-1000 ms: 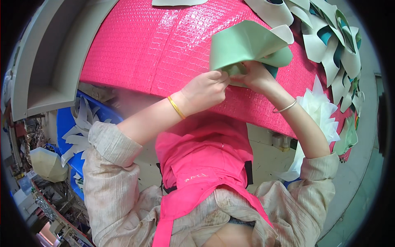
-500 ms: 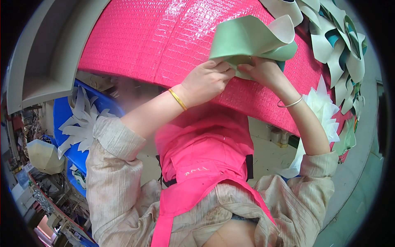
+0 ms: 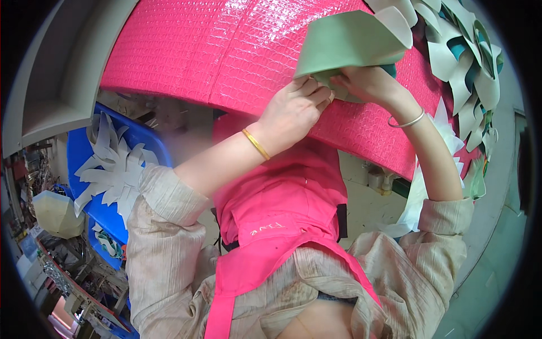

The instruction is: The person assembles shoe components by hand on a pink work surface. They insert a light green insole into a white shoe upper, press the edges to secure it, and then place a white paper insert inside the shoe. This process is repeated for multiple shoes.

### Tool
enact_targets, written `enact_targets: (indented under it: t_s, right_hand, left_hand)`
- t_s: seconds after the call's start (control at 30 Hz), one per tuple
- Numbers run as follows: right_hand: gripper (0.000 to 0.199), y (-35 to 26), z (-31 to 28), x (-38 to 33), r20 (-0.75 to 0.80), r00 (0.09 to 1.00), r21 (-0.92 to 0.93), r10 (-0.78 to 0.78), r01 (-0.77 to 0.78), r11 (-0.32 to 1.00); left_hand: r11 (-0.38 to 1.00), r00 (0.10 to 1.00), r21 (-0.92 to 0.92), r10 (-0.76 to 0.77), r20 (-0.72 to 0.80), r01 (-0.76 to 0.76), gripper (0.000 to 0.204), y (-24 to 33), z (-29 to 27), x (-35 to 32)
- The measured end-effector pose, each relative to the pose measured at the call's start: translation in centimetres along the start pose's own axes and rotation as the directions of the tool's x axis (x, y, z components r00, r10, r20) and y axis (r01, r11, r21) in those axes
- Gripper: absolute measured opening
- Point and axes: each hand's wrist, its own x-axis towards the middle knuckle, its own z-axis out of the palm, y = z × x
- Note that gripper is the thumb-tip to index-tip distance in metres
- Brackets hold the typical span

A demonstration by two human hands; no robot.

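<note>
the curved green sheet [image 3: 353, 42] is over the pink counter [image 3: 169, 62], fingers of the left hand [image 3: 296, 110] pinched at its near edge. the right hand [image 3: 370, 87] hides its fingers — grip i cannot tell. press gently, avoiding creases.

L hand [image 3: 296, 110] shifts R on green sheet [image 3: 353, 39]
It's now farther R along btm edge vs before; sheet's R curl looks more closed; R forearm [image 3: 433, 152] hides more of white petals [image 3: 446, 133] lower R of sheet.
</note>
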Motion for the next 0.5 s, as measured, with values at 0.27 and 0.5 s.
enact_targets:
  t_s: [0.27,0.5]
  right_hand:
    - [0.036,2.4,-1.8,-1.4,0.251,0.959,0.076,0.135,-0.158,0.985]
    - [0.031,2.0,-2.7,-2.1,0.250,0.965,0.086,0.084,-0.109,0.990]
  left_hand:
    - [0.998,1.000,0.060,0.011,-0.022,-0.010,0.033,0.6,0.4,0.0]
    - [0.976,0.997,0.208,0.059,0.045,-0.067,0.034,1.6,0.4,0.9]
